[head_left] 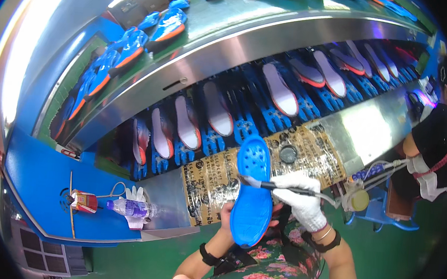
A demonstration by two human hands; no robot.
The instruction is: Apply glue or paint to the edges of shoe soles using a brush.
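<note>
A blue shoe sole (251, 214) with an orange edge stands nearly upright in front of me, its hollowed inner side facing me. My left hand (226, 216), bare, grips it from behind at the lower half; most of the fingers are hidden by the sole. My right hand (301, 199), in a white knit glove, is closed round the black handle of a brush (282, 187). The brush's pale tip lies across the middle of the sole, seemingly touching it. A thin tube runs from the handle's end toward the right.
Beyond the cardboard-covered metal ledge (204, 190), pale-bottomed shoe uppers (283, 94) lie in a row on a dark rack. A round black dish (288, 154) sits on the ledge. Blue soles (131, 50) line the upper shelf. A bottle (130, 207) lies at left; another person (430, 149) sits at right.
</note>
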